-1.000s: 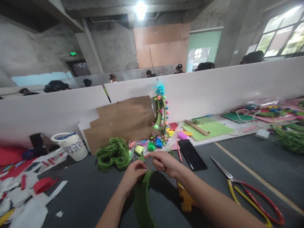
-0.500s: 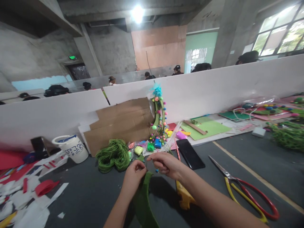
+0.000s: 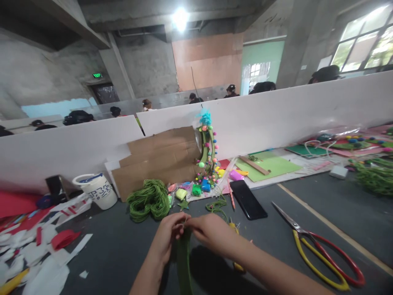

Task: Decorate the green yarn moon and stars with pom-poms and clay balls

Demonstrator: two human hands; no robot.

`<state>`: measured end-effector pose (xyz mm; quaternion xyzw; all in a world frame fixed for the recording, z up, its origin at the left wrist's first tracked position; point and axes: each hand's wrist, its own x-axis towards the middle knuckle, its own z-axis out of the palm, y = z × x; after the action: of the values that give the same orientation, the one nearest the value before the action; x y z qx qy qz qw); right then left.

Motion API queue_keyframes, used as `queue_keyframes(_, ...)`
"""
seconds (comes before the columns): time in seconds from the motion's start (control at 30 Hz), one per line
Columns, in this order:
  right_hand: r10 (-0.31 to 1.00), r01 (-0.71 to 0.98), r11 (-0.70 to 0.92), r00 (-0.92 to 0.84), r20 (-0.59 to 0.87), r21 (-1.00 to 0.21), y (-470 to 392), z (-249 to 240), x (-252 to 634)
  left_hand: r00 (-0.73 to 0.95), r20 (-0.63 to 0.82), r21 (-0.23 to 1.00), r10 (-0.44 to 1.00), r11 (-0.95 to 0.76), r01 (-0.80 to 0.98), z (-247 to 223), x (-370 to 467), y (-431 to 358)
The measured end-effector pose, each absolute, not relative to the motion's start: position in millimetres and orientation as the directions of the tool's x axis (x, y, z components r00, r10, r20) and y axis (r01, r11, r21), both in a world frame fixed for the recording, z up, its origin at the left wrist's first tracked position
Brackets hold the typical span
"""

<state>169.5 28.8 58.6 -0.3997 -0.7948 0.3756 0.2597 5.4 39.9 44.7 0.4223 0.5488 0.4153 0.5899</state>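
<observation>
A long green felt strip (image 3: 184, 264) hangs down towards me from my fingers. My left hand (image 3: 164, 237) is closed, pinching the strip's upper end. My right hand (image 3: 213, 233) meets it there, thumb and finger pressed together. A thin pale strand seems to show between the fingertips, but it is too small to name. Just beyond my hands lie a green star (image 3: 183, 205) and some loose green yarn (image 3: 217, 205). Partly hidden behind my right forearm is a yellow-handled tool (image 3: 235, 226).
Large scissors (image 3: 307, 239) lie open at right, beside a black phone (image 3: 248, 199). A green yarn bundle (image 3: 149, 200) and a white cup (image 3: 100, 190) stand left, near paper scraps (image 3: 39, 246). Behind are a pompom-covered green piece (image 3: 208, 149), cardboard (image 3: 159, 157) and a white partition (image 3: 276, 110).
My right hand has come down and in, so its fingertips now meet my left hand at the strip's end. The felt strip hangs straighter, and the loose yarn behind is more visible.
</observation>
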Motion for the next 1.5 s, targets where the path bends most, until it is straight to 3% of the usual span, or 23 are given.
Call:
queue_keyframes(0.2, 0.819, 0.449, 0.4, -0.566, 0.092, -0.799, 26, 56, 166, -0.008, -0.263, 0.965, 0.965, 0.263, -0.011, 42, 13, 39)
queue_keyframes(0.4, 0.83, 0.359, 0.198, -0.557, -0.039, -0.912, 55, 48, 172, -0.084, -0.106, 0.988, 0.991, 0.115, 0.105, 35, 13, 40)
queue_keyframes(0.6, 0.884, 0.329, 0.181, -0.467, 0.007, -0.927, 77, 41, 173, -0.098, 0.086, 0.981, 0.991, -0.067, 0.183, 32, 14, 40)
queue_keyframes(0.8, 0.859, 0.343, 0.127, -0.507, -0.069, -0.931, 76, 23, 167, -0.107, 0.223, 0.966, 0.969, -0.205, 0.158, 26, 13, 41)
queue_keyframes(0.93, 0.874, 0.347, 0.155, -0.485, -0.035, -0.925, 79, 22, 163, -0.079, 0.196, 0.975, 0.978, -0.185, 0.126, 22, 12, 44)
queue_keyframes(1.2, 0.893, 0.405, 0.38, -0.395, 0.216, -0.832, 84, 31, 162, -0.077, 0.032, 0.992, 0.997, -0.022, 0.128, 21, 11, 47)
queue_keyframes(1.5, 0.877, 0.491, 0.46, -0.379, 0.294, -0.74, 76, 33, 163, -0.082, 0.013, 0.975, 0.997, 0.006, 0.223, 19, 12, 53)
